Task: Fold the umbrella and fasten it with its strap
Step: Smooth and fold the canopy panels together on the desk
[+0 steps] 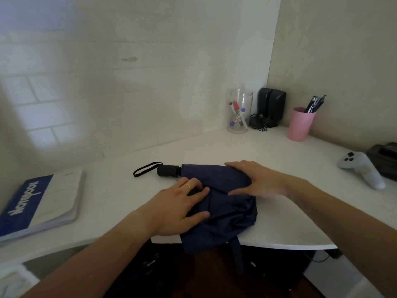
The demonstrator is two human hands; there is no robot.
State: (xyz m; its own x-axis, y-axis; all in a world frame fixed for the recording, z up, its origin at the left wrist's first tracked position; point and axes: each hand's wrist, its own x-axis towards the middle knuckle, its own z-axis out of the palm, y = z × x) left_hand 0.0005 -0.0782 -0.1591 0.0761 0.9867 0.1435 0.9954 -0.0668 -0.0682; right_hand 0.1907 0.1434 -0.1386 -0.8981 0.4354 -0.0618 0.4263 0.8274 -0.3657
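- We see the navy umbrella (223, 196) collapsed on the tabletop (279, 211), its handle (168, 171) pointing left and its fastening strap (237, 252) hanging over the near edge
- Our left hand (180, 209) and right hand (255, 181) press flat on the canopy, fingers straight, gripping nothing
- We judge the fabric light, soft and slippery; best to hold the stiff core
- A clear jar (239, 110) holds markers; a pink cup (300, 123) holds pens
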